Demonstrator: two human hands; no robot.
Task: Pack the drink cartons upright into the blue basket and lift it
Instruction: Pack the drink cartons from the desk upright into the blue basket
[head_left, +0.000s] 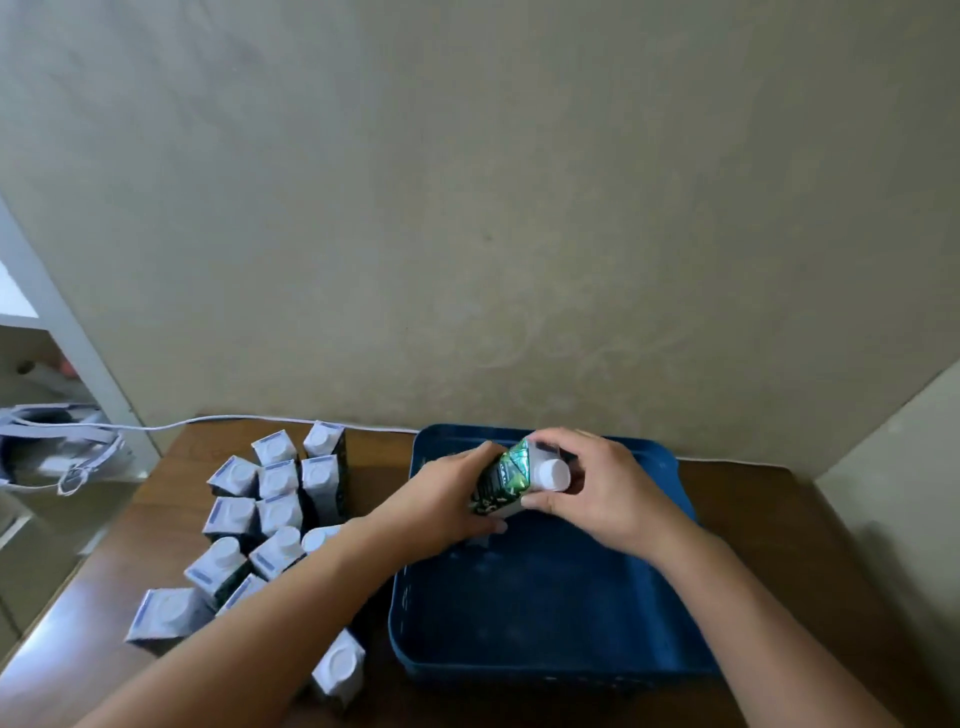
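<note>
First carton (506, 480) held tilted over empty blue basket (545, 597); left hand (447, 499) grips its base, right hand (597, 491) pinches cap end. Next: stand upright in a far corner.

Left grip (451, 503) curled shut; right grip (602, 491) pinching.

On the table (810, 519), the basket (545, 670) sits right of the clustered cartons (270, 509); one carton (511, 480) hangs tilted over the basket's far end.
</note>
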